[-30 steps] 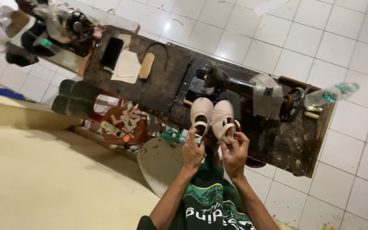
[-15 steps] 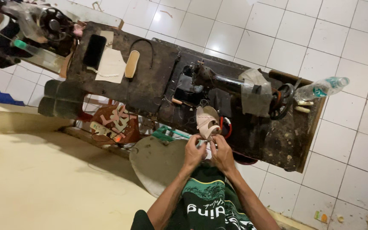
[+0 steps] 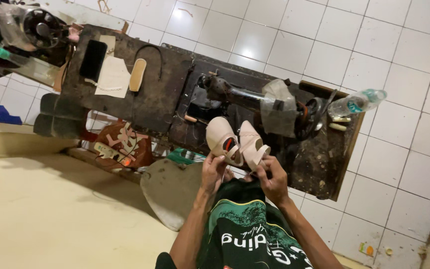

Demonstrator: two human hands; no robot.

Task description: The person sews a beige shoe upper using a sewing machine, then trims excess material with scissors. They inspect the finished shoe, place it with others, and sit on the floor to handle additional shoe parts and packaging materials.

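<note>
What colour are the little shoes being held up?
The little shoes are pale pink, one with a dark patch inside; the head view shows them.

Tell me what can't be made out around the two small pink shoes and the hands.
Head view only:
- Left hand and right hand: fingertips hidden behind the pink shoes.
- Shoes' far sides: turned away.
- Sewing machine: needle area too dark, part under a plastic cover.
- Plastic bottle: label too small.
- Person's shirt: cut off by the bottom edge.

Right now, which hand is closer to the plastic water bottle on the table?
The right hand. It holds the pale shoes on the side toward the water bottle, which lies at the table's far corner. The left hand grips the shoes on the side farther from it.
</note>
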